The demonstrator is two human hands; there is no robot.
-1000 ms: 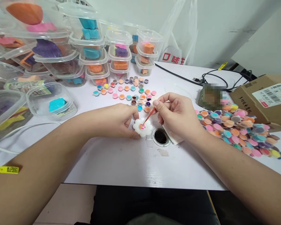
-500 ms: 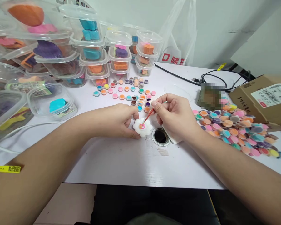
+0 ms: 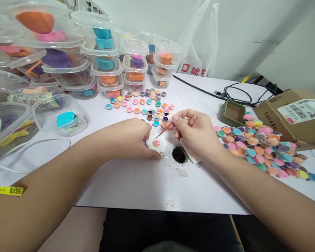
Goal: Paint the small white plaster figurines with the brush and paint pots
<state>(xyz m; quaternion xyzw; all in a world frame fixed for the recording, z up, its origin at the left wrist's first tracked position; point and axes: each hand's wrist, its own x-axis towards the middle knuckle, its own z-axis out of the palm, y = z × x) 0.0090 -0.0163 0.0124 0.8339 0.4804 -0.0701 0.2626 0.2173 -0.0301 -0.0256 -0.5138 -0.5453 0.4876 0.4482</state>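
My left hand (image 3: 133, 140) grips a small white flower-shaped piece (image 3: 162, 145) by its left side, the thumb along its near edge. Pink and orange paint marks its centre. Between the thumb and fingers of my right hand (image 3: 195, 131) is a thin red paintbrush (image 3: 167, 127), slanting down to the left. Its tip is at the upper part of the painted centre; whether it touches cannot be made out. Just beyond my hands lie strips of small paint pots (image 3: 142, 102), some with lids off, showing dark purple and brown paint.
Stacked clear tubs (image 3: 135, 63) with coloured clay shapes fill the back left. On the right are a heap of paint pots (image 3: 259, 150), a green tray (image 3: 232, 113) and a cardboard box (image 3: 288, 119). A round hole (image 3: 179, 155) opens in the table beside the flower.
The brush tip has shifted from the flower's painted middle to its upper part. My left thumb reaches further along the flower's near edge. The view has turned slightly.
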